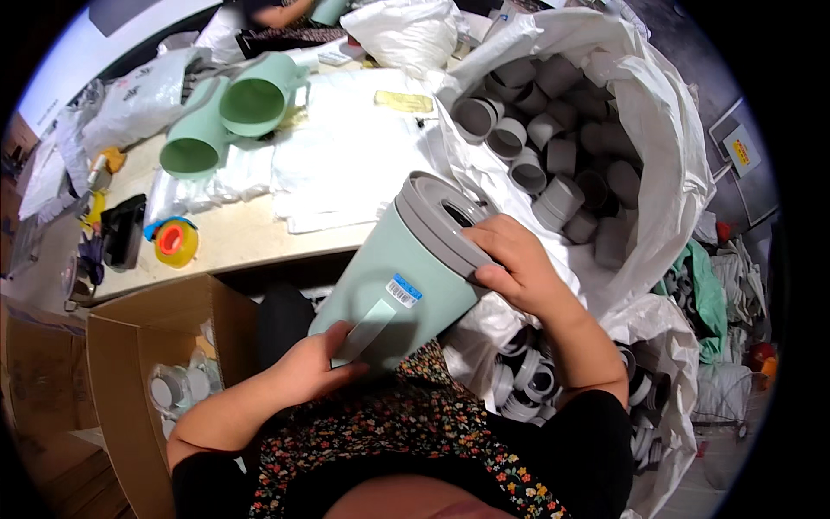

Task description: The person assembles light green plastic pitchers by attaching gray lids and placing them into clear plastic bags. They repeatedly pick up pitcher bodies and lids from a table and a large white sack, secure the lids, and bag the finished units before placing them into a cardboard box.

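Note:
I hold a pale green plastic jug tilted in front of me, its top toward the upper right. A grey lid sits on its mouth. My right hand presses on the lid's rim with fingers curled over it. My left hand grips the jug's lower body near the handle. A small barcode sticker is on the jug's side.
A big white sack of several grey lids stands open at the right. Two lidless green jugs lie on the table, beside plastic bags and a tape dispenser. A cardboard box sits at lower left. Another person works at the far end.

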### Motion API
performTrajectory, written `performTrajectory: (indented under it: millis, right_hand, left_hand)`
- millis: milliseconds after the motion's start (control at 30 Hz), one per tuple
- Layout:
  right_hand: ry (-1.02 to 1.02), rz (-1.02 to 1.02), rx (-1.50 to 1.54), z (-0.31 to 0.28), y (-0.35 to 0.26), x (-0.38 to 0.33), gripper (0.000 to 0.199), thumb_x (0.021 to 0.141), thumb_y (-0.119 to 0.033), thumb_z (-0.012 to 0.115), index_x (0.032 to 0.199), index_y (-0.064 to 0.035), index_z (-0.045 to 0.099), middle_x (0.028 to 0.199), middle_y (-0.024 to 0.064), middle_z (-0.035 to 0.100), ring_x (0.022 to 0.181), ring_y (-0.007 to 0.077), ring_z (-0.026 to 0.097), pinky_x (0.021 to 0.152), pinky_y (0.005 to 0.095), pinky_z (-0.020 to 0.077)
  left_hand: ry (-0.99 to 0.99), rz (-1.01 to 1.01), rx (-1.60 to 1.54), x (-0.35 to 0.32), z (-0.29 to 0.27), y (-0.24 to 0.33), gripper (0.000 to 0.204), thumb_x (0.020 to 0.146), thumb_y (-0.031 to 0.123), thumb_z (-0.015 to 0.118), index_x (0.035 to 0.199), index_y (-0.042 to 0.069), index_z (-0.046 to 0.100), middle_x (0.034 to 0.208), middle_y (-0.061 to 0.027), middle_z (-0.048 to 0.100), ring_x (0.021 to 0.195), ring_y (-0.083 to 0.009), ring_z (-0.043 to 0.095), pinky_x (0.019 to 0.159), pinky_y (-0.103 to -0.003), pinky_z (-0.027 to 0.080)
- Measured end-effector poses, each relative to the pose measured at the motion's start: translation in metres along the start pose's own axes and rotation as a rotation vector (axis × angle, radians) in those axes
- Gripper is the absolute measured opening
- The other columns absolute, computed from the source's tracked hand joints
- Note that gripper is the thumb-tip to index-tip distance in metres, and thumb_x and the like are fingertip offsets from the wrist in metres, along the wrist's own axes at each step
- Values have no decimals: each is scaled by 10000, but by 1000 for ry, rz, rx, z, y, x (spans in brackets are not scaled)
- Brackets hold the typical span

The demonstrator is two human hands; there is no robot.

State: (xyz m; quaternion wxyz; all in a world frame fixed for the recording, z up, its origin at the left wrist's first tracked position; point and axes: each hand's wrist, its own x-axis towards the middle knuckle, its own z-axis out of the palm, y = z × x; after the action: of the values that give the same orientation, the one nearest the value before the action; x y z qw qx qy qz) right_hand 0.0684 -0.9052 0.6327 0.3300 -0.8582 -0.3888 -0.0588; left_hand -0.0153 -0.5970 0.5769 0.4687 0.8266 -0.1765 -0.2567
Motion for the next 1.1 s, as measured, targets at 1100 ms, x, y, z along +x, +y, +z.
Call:
performTrajectory:
  millis: [1100]
  right_hand:
    - [68, 75, 145, 19, 46, -27, 552, 931, -468, 361, 1221, -26, 520, 1186, 136, 553, 1124, 284, 486, 971, 370, 347]
  left_hand:
    - [233, 68, -293, 49, -10, -58, 449, 832, 245, 643, 1166, -16, 495, 1039, -67, 560, 922, -134, 526, 838, -276, 428]
